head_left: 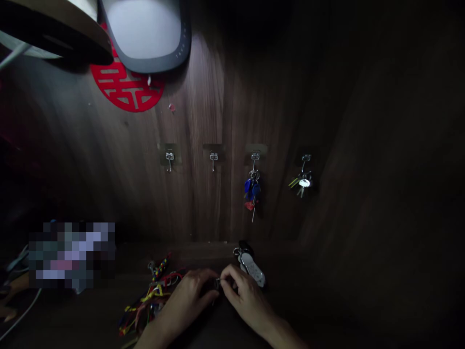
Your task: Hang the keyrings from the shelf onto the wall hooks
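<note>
My left hand (pixel 192 295) and my right hand (pixel 245 298) meet low in the middle of the view, above a dark wooden surface. Between their fingertips is a small metal piece (pixel 218 282), too dark and small to name; thumbs and fingers of both hands pinch it. Just beyond my right hand lies a white and silver key fob (pixel 253 271) with a ring, beside a black item (pixel 246 247). A tangled heap of colourful cords and lanyards (pixel 154 293) lies to the left of my left hand and is partly hidden by it.
Adhesive hooks line the wooden panel: the left hook (pixel 169 157) and another hook (pixel 213 157) hold nothing. Blue keys (pixel 252 189) and a second key bunch (pixel 304 183) hang rightward. Above are a red paper cutout (pixel 134 94) and grey device (pixel 148 34). A cable (pixel 25 312) runs left.
</note>
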### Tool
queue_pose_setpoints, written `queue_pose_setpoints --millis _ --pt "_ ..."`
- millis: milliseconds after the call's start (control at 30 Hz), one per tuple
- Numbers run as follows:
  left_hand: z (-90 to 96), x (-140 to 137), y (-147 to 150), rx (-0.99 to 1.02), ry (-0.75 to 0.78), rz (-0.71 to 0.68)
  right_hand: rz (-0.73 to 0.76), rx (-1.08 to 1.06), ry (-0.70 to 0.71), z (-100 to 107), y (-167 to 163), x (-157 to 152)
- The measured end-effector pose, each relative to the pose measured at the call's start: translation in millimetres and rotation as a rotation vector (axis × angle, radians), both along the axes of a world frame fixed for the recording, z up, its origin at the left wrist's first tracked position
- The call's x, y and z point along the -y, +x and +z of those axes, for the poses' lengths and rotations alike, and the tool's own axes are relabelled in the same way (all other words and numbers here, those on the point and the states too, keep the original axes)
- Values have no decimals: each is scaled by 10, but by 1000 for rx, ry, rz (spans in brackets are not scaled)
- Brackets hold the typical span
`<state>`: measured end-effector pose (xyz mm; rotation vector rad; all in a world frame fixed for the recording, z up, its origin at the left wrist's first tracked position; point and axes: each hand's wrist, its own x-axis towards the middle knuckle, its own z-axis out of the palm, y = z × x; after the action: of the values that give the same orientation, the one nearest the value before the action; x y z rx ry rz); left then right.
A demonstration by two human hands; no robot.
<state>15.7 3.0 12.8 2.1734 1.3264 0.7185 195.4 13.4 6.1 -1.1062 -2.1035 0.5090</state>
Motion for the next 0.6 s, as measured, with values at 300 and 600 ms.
queue_pose_setpoints --millis 300,600 --pt "144 18 87 443 -230 -121 -31 -314 -151 79 46 -43" --pt "79 -46 133 697 -261 -41 80 -438 -245 148 26 26"
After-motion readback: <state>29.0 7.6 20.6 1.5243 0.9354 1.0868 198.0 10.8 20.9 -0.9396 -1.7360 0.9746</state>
